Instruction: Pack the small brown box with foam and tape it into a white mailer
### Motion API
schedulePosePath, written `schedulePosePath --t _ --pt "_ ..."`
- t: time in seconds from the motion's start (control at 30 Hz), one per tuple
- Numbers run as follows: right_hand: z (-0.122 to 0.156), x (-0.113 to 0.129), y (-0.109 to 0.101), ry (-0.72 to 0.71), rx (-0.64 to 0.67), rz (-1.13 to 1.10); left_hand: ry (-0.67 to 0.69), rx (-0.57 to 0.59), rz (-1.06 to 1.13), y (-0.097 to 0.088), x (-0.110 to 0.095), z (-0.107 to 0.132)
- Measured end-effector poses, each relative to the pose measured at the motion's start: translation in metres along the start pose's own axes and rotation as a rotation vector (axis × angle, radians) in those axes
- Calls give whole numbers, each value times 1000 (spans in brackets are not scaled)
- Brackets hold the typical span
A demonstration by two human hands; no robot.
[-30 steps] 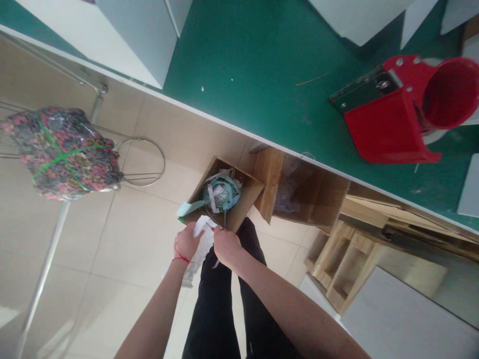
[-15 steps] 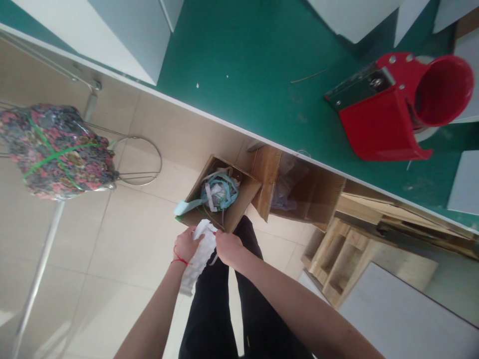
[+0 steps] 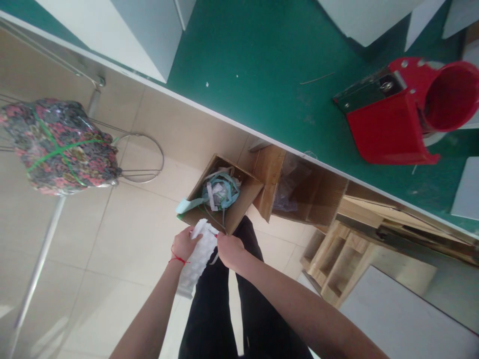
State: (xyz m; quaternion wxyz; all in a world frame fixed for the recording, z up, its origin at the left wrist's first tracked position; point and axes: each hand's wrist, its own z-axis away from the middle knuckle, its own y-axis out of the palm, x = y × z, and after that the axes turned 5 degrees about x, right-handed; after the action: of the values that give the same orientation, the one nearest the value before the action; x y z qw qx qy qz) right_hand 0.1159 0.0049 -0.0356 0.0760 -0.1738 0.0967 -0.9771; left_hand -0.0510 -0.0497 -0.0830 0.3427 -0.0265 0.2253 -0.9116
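Note:
A white package with a dimpled, bubble-wrap-like surface (image 3: 200, 257) hangs in front of my legs, its upper end ragged. My left hand (image 3: 184, 244), with a red string at the wrist, is closed on its left edge, thumb on the front. At the upper right corner, my right hand (image 3: 230, 249) is closed round a small red thing (image 3: 216, 235); most of that is hidden by the fingers, so I cannot tell its kind. Just beyond both hands stands an open cardboard box (image 3: 245, 199) holding pale blue strips and crumpled white scraps (image 3: 220, 193).
A green-topped table (image 3: 254, 75) crosses the upper view, bearing a red tape dispenser (image 3: 389, 129) and white boxes (image 3: 142, 30). Beneath its edge are another cardboard box (image 3: 322, 199) and a wooden pallet (image 3: 333, 259). On the left, a patterned wrapped bundle (image 3: 63, 149) sits on a metal stand.
The view has shifted slightly, moving the table and dispenser a little to the right. Both hands keep their hold, with hardly any movement at the package's upper end.

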Motion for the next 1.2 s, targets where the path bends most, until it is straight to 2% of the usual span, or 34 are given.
schedulePosePath --t 0.2,0.43,0.7,0.77,0.9,1.0,1.1,1.2 --pt "-12 7 0 1 13 10 -59 -22 -1 12 4 1" --pt "-3 -1 3 10 13 32 -59 -31 32 -1 16 -6" --pt "-23 1 6 30 46 27 -46 -68 84 5 4 3" --pt "-21 -5 10 38 43 16 -66 -85 109 -3 10 1" --pt "-3 -32 23 102 61 -2 -181 -186 178 -42 34 -7" --pt "-1 -46 31 156 4 -27 -172 -243 282 -62 45 -12" --pt "-15 -45 28 160 -102 -87 -107 -242 458 -62 40 -11" --pt "-25 -42 16 187 -194 -168 -38 -199 672 -57 29 -3"
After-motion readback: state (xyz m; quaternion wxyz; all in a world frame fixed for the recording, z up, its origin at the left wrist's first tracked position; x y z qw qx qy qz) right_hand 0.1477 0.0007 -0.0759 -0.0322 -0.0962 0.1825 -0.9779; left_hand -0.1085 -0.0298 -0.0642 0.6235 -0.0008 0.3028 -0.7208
